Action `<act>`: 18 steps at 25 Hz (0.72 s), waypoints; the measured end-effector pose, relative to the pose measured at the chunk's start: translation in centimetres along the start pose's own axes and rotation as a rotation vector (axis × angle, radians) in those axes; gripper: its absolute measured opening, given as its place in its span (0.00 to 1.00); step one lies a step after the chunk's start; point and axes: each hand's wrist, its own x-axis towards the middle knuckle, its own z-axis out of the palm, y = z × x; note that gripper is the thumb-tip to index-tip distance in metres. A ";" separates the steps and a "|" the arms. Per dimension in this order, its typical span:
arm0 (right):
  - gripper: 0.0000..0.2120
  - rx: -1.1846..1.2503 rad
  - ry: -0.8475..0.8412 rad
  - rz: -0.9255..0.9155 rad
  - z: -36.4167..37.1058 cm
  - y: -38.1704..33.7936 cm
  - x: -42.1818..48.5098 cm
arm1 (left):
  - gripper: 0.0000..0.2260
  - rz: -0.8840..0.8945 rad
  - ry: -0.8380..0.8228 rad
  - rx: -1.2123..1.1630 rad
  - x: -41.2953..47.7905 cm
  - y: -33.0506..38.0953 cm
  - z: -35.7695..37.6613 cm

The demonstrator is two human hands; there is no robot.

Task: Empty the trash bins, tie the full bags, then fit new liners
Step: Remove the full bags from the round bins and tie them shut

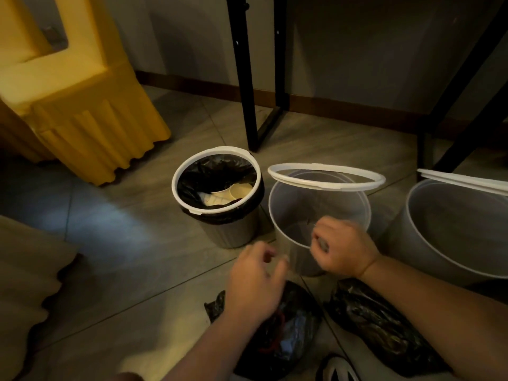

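We seem to be in a banquet or dining room. A chair in a yellow pleated cover (90,116) stands far left on grey floor tiles (110,229). Black metal table legs (244,78) rise before a wall with dark skirting board (209,88), and small plastic waste bins (231,232) sit nearer.

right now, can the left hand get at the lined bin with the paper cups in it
Probably yes. The left hand hovers just short of the lined bin, with only bare floor between. The empty bin, whose rim the right hand grips, stands aside, not across the path.
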 end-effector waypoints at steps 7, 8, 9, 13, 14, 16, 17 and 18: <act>0.08 0.196 -0.307 -0.190 4.5 -7.5 8.0 | 0.04 -0.911 0.166 -0.831 4.4 -8.4 -8.0; 0.10 0.209 -0.402 -0.157 5.6 -8.3 9.7 | 0.03 -1.004 0.177 -0.909 4.6 -9.3 -8.6; 0.12 0.222 -0.506 -0.112 6.8 -9.2 11.5 | 0.02 -1.057 0.177 -0.949 4.9 -9.8 -9.0; 0.14 0.293 -0.659 0.011 9.9 -12.2 18.1 | 0.08 -1.121 0.174 -0.811 7.0 -8.1 -11.7; 0.14 0.305 -0.630 0.055 10.3 -12.4 19.0 | 0.09 -1.118 0.171 -0.752 7.4 -7.5 -12.5; 0.16 0.277 -0.597 0.132 11.3 -12.5 20.2 | 0.09 -1.097 0.117 -0.671 8.2 -6.6 -13.7; 0.17 0.235 -0.596 0.139 12.0 -12.7 20.5 | 0.09 -1.090 0.096 -0.652 8.3 -6.8 -14.0; 0.17 0.190 -0.594 0.131 12.9 -13.0 20.7 | 0.09 -1.082 0.085 -0.647 8.4 -7.5 -14.0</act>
